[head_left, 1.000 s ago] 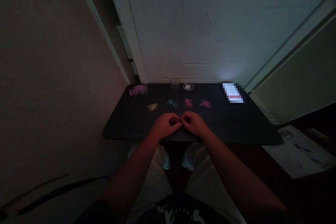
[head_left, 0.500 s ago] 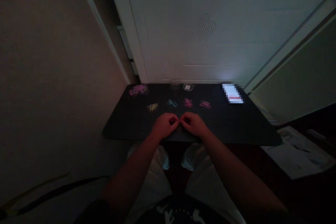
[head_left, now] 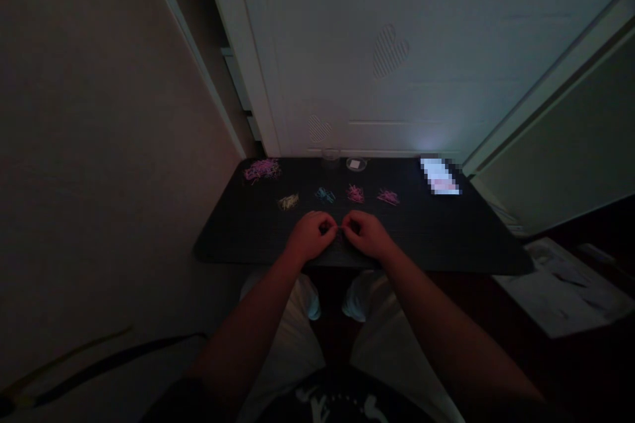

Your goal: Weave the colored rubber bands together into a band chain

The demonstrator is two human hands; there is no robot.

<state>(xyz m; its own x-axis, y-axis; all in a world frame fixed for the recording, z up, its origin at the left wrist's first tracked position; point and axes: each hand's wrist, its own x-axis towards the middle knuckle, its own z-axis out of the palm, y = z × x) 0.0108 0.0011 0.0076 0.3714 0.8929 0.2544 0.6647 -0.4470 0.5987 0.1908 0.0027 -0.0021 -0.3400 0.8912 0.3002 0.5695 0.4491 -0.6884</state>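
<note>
My left hand (head_left: 313, 236) and my right hand (head_left: 364, 233) meet low over the front of the dark table (head_left: 238, 238). Thumb and forefinger of each are pinched, and the fingertips almost touch. A faint pinkish bit shows between them, too small and dark to name. Just beyond my hands lie small heaps of thin, band-like strands: a yellowish heap (head_left: 288, 201), a blue heap (head_left: 325, 195), a red-pink heap (head_left: 354, 193) and a pink heap (head_left: 388, 196). A larger mixed heap (head_left: 262, 170), mostly purple-pink, rests at the back left corner.
Against the white door (head_left: 317, 46) stand a clear container (head_left: 331, 157) and a round clear lid (head_left: 356, 164) with a white label. A lit phone (head_left: 440, 176), its screen blurred out, lies at the back right. Papers (head_left: 565, 287) are on the floor at right.
My fingertips have drawn slightly apart, and a faint pinkish bit now shows between them. The heaps have stayed where they were.
</note>
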